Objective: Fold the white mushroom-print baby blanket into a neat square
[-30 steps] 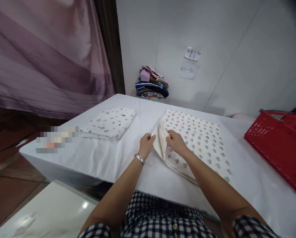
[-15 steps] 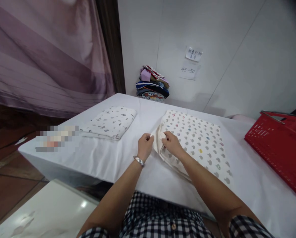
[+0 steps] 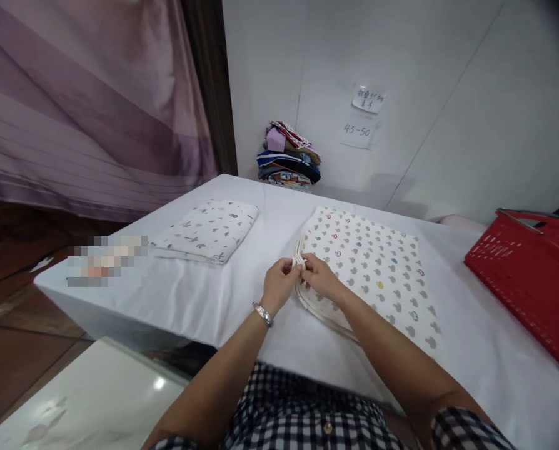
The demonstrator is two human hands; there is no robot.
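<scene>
A folded cream cloth (image 3: 377, 269) with rows of grey shapes and a few coloured ones lies on the white-covered table (image 3: 190, 300). My left hand (image 3: 280, 281) pinches the layered edges at its near left corner. Close beside it, my right hand (image 3: 321, 275) grips the same corner, fingers closed on the layers. That corner is raised a little, its stacked layers showing between my fingertips. Left of my hands lies another folded white cloth (image 3: 209, 231) with small grey prints, touched by neither hand.
At the right of the table stands a red plastic basket (image 3: 533, 281) with a metal handle. A pile of folded fabrics (image 3: 289, 156) sits by the wall at the back. Paper signs (image 3: 357, 131) hang on the wall. A pinkish curtain (image 3: 96, 112) hangs at left.
My hands have come closer together at the corner. The cloth layers, spread apart before, are now gathered and lie more evenly. The other cloth and the basket stay in place.
</scene>
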